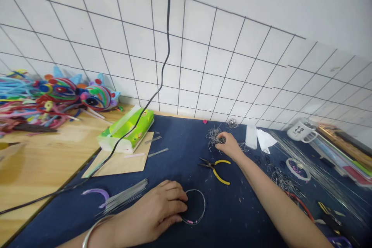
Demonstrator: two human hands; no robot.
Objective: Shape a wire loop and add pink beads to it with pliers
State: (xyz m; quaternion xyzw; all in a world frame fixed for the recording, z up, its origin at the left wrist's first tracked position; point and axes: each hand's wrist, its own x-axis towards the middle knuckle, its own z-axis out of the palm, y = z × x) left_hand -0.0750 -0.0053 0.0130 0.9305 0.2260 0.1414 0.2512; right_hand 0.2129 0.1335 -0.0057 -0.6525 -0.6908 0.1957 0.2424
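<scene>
My left hand, with a silver bangle at the wrist, pinches the left side of a thin wire ring. A short row of pink beads sits on the ring's lower edge. Further back, my right hand reaches into a tangled pile of small bent wire pieces. Its thumb and fingers are closed together at the pile's right side; what is between them is too small to make out. Between the two hands lie pliers with yellow handles, their jaws apart and pointing left.
A bundle of straight wires and a purple curved piece lie left of my left hand. A black cable hangs across the green tissue pack. At right are long wires, a round bead dish and a mug.
</scene>
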